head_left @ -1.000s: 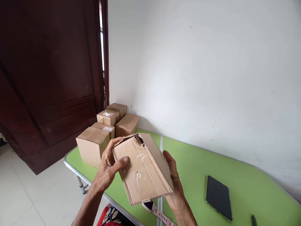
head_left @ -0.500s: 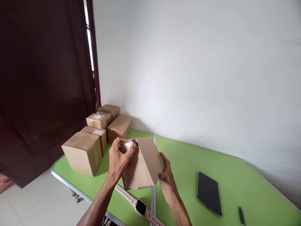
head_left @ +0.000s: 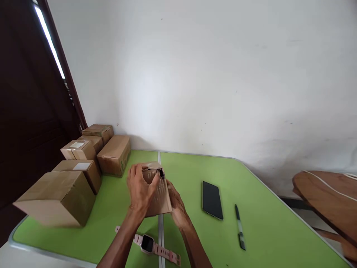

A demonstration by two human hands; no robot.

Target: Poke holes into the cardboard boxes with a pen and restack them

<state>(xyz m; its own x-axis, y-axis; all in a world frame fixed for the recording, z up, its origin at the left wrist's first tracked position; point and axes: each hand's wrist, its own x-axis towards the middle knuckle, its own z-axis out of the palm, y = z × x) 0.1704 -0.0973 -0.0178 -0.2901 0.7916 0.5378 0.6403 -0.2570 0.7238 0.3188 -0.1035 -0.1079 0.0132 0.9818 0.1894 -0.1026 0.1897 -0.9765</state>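
Between my hands, a small brown cardboard box (head_left: 156,203) is held up over the green table, tilted, with clear tape on the side facing me. A dark torn gap shows at its upper edge. My left hand (head_left: 141,188) grips that upper edge, its thumb at the gap. On the box's right side, my right hand (head_left: 177,204) supports it, fingers partly hidden behind it. Below the box lies a pink smartwatch (head_left: 147,243), partly covered by my left forearm. What is inside the box cannot be made out.
Several cardboard boxes stand at the table's left, the nearest a large one (head_left: 58,197). A black smartphone (head_left: 212,200) and a pen (head_left: 240,227) lie on the green table (head_left: 189,167) to the right. Beyond the right edge is a brown wooden top (head_left: 329,193) with a white cord.
The view has swung right, bringing the whole pen and the wooden top into sight. The box has turned in my hands, and its right face is now mostly hidden.
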